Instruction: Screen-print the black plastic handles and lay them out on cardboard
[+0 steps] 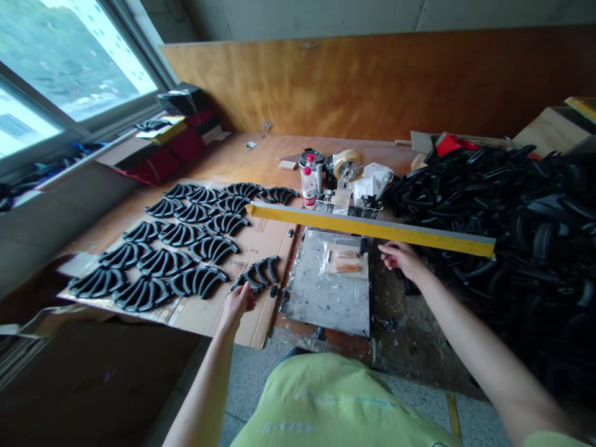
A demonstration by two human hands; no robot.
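Resting left hand [239, 305]: fingers half curled at the lower end of a curved black part [255, 274]; whether they grip it cannot be told.
Right hand [401, 259]: fingers partly open, at the near edge of a long yellow bar [372, 228]; hold cannot be told.
Yellow bar axis: runs left to right across the tabletop [261, 155], its right end angled toward the person; the right hand is the nearer hand.
Curved part position: on a cardboard sheet [261, 248], directly ahead of the left hand, the nearer hand.
Surroundings: rows of curved black parts [162, 248] to the left; a metal plate [326, 292] between the hands; a heap of black parts [488, 211] to the right.
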